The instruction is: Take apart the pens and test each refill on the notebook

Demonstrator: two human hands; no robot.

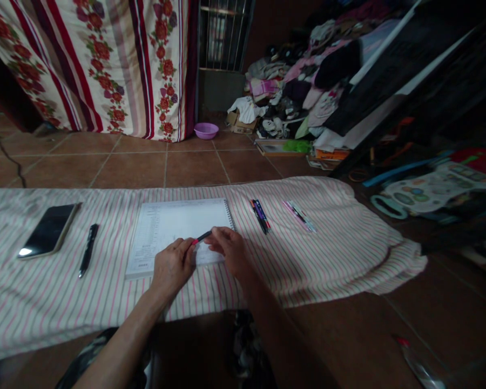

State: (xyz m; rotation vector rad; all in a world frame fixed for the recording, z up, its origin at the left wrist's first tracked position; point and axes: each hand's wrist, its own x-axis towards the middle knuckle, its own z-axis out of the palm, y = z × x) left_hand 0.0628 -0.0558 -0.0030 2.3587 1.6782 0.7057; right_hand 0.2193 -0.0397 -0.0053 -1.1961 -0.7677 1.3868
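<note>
Both my hands hold one slim dark pen (202,236) with a pinkish-red part, level above a spiral notebook (186,216). My left hand (173,265) is closed on its pinkish-red end, and my right hand (229,246) pinches the dark end. The notebook lies open to a pale page with faint print along its left side; its spiral runs down the right edge. Right of it lie several dark pens (261,216) side by side, and farther right a group of light pink and white pens (299,216). A black pen (89,250) rests to the left.
A smartphone (49,230) lies at the left on the striped cloth (332,243) covering the low table. Beyond are a floral curtain (117,65), a purple basin (206,130) and a heap of clothes (299,86). A colourful plastic item (441,189) stands at the right.
</note>
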